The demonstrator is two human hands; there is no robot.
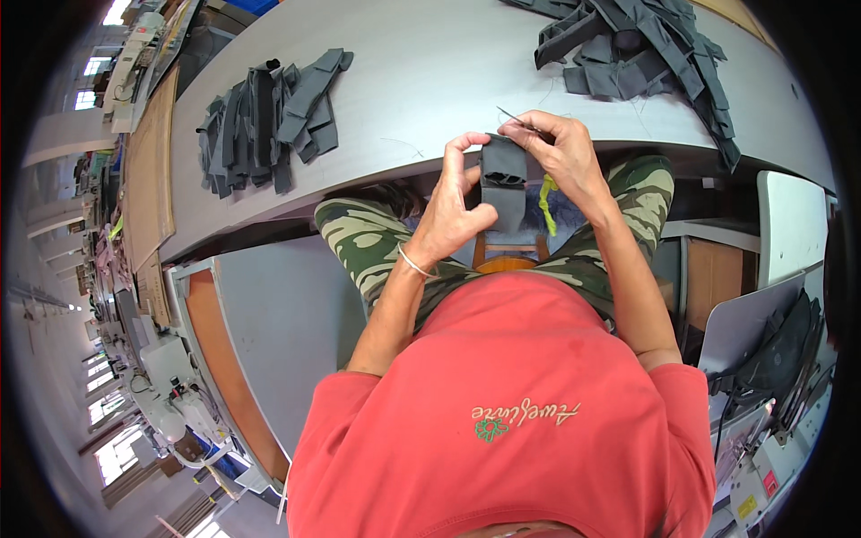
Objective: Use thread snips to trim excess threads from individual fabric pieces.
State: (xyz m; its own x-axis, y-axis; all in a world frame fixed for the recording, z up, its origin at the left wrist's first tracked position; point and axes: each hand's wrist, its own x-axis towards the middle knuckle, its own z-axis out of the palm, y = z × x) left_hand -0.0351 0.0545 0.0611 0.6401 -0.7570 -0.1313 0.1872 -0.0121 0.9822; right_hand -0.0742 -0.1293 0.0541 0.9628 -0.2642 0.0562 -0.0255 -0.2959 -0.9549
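A small dark grey fabric piece point(504, 179) is held between both hands above my lap, just at the near edge of the grey table point(430, 72). My left hand point(453, 206) pinches its left side with thumb and fingers. My right hand point(560, 152) grips its top right corner and also holds small thread snips point(518, 118), whose thin tip sticks out to the upper left. A yellow-green strand point(545, 202) hangs below my right hand. A thin bangle circles my left wrist.
A heap of dark grey fabric pieces point(269, 117) lies on the table's left part, and a bigger heap point(641, 49) lies at the far right. Sewing machines point(170, 394) line the left. A machine with dark fabric point(771, 377) stands at my right.
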